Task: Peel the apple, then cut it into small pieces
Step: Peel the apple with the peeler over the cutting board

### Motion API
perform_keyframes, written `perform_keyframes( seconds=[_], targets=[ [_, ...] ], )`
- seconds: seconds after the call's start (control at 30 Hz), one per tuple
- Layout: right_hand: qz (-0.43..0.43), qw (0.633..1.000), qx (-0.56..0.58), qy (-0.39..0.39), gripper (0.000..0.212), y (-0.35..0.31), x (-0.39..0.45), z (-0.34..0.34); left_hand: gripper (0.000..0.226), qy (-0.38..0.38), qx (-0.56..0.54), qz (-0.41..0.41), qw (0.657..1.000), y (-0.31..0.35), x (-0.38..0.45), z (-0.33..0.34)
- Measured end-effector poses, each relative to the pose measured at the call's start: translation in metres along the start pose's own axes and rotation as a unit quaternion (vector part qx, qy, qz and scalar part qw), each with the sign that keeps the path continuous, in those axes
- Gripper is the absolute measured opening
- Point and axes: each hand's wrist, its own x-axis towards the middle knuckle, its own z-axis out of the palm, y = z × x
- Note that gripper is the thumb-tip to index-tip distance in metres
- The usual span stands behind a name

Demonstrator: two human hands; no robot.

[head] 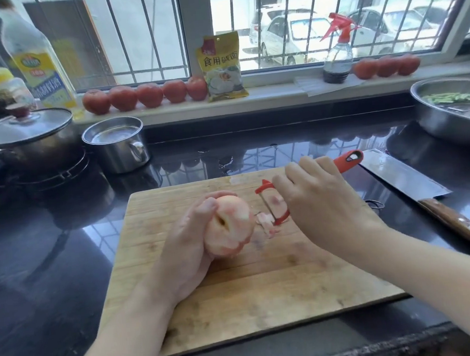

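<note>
Over the wooden chopping board (pixel 239 292): mostly peeled pale pink apple (pixel 228 228), gripped in left hand (pixel 186 248), fingers curled round it.
Right hand (pixel 317 207): fingers clamp red-handled peeler (pixel 273 202) just beside the apple.
Board: pink peel scraps (pixel 265 223).
Bench (pixel 48 253), right: steel cleaver (pixel 400 176).

left hand (pixel 189 241): bare, no glove, ring or watch | right hand (pixel 321 206): bare, no glove or ring | forearms: both bare, no sleeve in sight | nails: short, plain

Single head view – looks forward and down, close over cutting board (pixel 267 289), window beyond
</note>
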Motion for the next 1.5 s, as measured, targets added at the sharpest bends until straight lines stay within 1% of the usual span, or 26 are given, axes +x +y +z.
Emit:
perform_keyframes(
  seconds=[0.03, 0.07, 0.1, 0.17, 0.27, 0.33, 0.4, 0.43, 0.53, 0.67, 0.73, 0.8, 0.9, 0.97, 1.13, 1.2, 1.27, 1.37, 1.43, 1.5],
  targets=[
    [0.020, 1.000, 0.002, -0.014, 0.027, 0.007, -0.003, 0.008, 0.038, 0.005, -0.010, -0.001, 1.000, 0.001, 0.000, 0.000],
    [0.038, 0.999, 0.015, -0.017, 0.028, 0.012, -0.006, 0.014, 0.038, 0.007, -0.017, -0.001, 1.000, 0.003, 0.000, 0.001],
    [0.045, 0.998, 0.029, -0.021, 0.033, 0.015, -0.009, 0.018, 0.039, 0.007, -0.023, -0.002, 1.000, 0.004, 0.001, 0.001],
    [0.043, 0.998, 0.030, -0.040, 0.037, 0.016, -0.011, 0.020, 0.040, 0.004, -0.038, -0.008, 0.999, 0.005, 0.002, 0.002],
    [0.038, 0.996, 0.041, -0.076, 0.032, 0.011, -0.010, 0.016, 0.043, -0.004, -0.079, -0.020, 0.997, 0.008, 0.003, 0.000],
    [0.047, 0.994, 0.065, -0.077, 0.029, 0.007, -0.010, 0.011, 0.046, -0.016, -0.098, -0.027, 0.995, 0.010, 0.003, -0.001],
    [0.046, 0.993, 0.085, -0.067, 0.027, 0.006, -0.009, 0.006, 0.054, -0.031, -0.100, -0.032, 0.994, 0.011, 0.002, -0.002],
    [0.042, 0.993, 0.088, -0.067, 0.028, 0.004, -0.007, 0.003, 0.055, -0.037, -0.097, -0.033, 0.994, 0.011, 0.002, -0.003],
    [0.035, 0.993, 0.102, -0.042, 0.030, 0.000, -0.003, -0.004, 0.056, -0.039, -0.078, -0.033, 0.996, 0.009, 0.002, -0.004],
    [-0.007, 0.993, 0.108, 0.039, 0.030, -0.005, -0.001, -0.021, 0.056, -0.038, -0.046, -0.032, 0.998, 0.007, 0.001, -0.003],
    [-0.026, 0.992, 0.100, 0.067, 0.034, -0.010, 0.002, -0.029, 0.055, -0.045, -0.037, -0.032, 0.998, 0.006, 0.001, -0.003],
    [-0.034, 0.992, 0.095, 0.079, 0.035, -0.016, 0.004, -0.028, 0.053, -0.049, -0.038, -0.031, 0.998, 0.005, 0.001, -0.003],
    [-0.027, 0.989, 0.111, 0.093, 0.030, -0.019, 0.006, -0.014, 0.045, -0.060, -0.035, -0.031, 0.997, 0.005, 0.002, -0.005],
    [-0.020, 0.990, 0.111, 0.085, 0.030, -0.014, 0.011, -0.005, 0.043, -0.061, -0.032, -0.033, 0.997, 0.005, 0.002, -0.006],
    [-0.008, 0.999, 0.040, -0.009, 0.045, 0.008, 0.013, 0.008, 0.040, -0.070, -0.056, -0.033, 0.995, 0.006, 0.000, -0.007],
    [0.004, 1.000, 0.029, -0.012, 0.044, 0.011, 0.009, 0.010, 0.043, -0.066, -0.063, -0.030, 0.995, 0.007, 0.001, -0.005],
    [0.013, 1.000, 0.019, -0.020, 0.037, 0.010, 0.008, 0.009, 0.047, -0.065, -0.069, -0.034, 0.995, 0.007, 0.002, -0.004],
    [0.040, 0.998, 0.046, -0.033, 0.033, 0.009, 0.005, 0.008, 0.049, -0.056, -0.086, -0.037, 0.994, 0.007, 0.003, -0.006],
    [0.051, 0.995, 0.080, -0.015, 0.031, 0.006, 0.002, 0.004, 0.054, -0.046, -0.087, -0.040, 0.994, 0.006, 0.003, -0.007],
    [0.035, 0.995, 0.090, 0.005, 0.030, -0.001, -0.002, -0.006, 0.064, -0.032, -0.065, -0.042, 0.997, 0.005, 0.004, -0.006]
  ],
)
